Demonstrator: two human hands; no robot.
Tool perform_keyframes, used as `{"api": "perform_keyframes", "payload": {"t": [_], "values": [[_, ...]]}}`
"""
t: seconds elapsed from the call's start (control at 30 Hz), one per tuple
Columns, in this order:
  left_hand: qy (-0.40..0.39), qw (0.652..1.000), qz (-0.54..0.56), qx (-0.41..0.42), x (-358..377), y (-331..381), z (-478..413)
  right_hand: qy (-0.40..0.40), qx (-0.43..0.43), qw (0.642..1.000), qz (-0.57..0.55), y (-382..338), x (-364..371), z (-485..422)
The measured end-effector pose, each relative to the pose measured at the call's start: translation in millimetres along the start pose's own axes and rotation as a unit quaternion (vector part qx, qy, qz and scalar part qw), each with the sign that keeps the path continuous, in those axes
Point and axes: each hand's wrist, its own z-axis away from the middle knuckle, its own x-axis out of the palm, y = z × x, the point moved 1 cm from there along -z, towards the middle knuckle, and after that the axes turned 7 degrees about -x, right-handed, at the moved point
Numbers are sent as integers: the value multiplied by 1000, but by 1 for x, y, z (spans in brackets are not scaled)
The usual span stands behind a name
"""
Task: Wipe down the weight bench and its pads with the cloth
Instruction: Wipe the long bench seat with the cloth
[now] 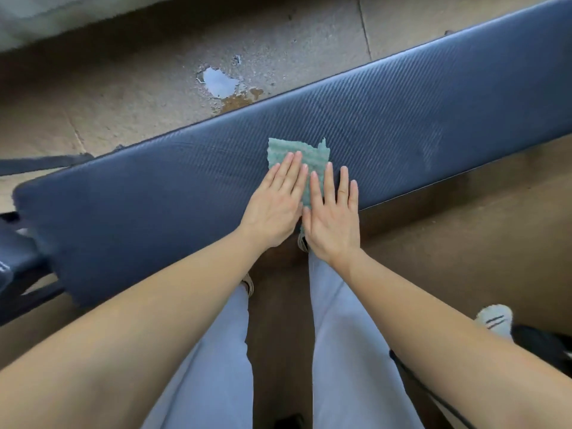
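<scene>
Both hands, left (272, 209) and right (332, 221), lay spread flat on the cloth (297, 154), pinching nothing. Even pressure along the bench pad (433, 113) should wipe best.

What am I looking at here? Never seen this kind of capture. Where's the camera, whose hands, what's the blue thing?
There is no robot: a person works with bare hands. The single picture comes from a wide-angle camera worn on their head, looking forward and down, which is why both forearms and the legs in light trousers fill the lower half and straight lines bow. The long dark blue slab is the weight bench pad, running diagonally across the view. A teal cloth lies flat on it. The left hand and right hand sit side by side, palms down, fingers straight, pressing on the cloth rather than gripping it. Beyond the bench, the worn floor has a chipped patch.
</scene>
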Motion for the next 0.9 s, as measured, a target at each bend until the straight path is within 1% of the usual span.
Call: {"api": "perform_keyframes", "payload": {"t": [0.1, 0.2, 0.3, 0.4, 0.47, 0.53, 0.6, 0.7, 0.73, 0.77, 0.83, 0.9], "values": [[11, 1000, -15, 11, -20, -17, -48, 30, 36, 999, 2, 18, -21, -44], [13, 1000, -2, 23, -45, -20, -114, 44, 73, 996, 8, 57, -48, -95], [11, 999, -10, 35, -60, -17, -158, 35, 58, 998, 20, 93, -67, -125], [26, 998, -22, 52, -56, -14, -151, 48, 19, 999, 17, 99, -71, -114], [32, 996, -24, 84, -46, -16, -124, 98, -10, 995, -9, 88, -63, -88], [54, 994, 7, 97, -38, -25, -97, 157, -32, 987, -31, 78, -51, -64], [82, 990, 47, 102, -34, -33, -78, 164, -34, 984, -66, 70, -41, -50], [111, 986, 67, 108, -28, -37, -62, 124, -46, 984, -117, 59, -29, -38], [111, 986, 64, 108, -30, -37, -61, 112, -48, 981, -154, 56, -30, -35], [104, 988, 59, 103, -34, -37, -58, 96, -40, 973, -203, 53, -32, -32], [87, 992, 40, 83, -42, -38, -53, 64, 1, 949, -307, 47, -37, -30], [79, 995, 15, 56, -52, -39, -42, 78, 65, 920, -379, 45, -44, -30]]}}
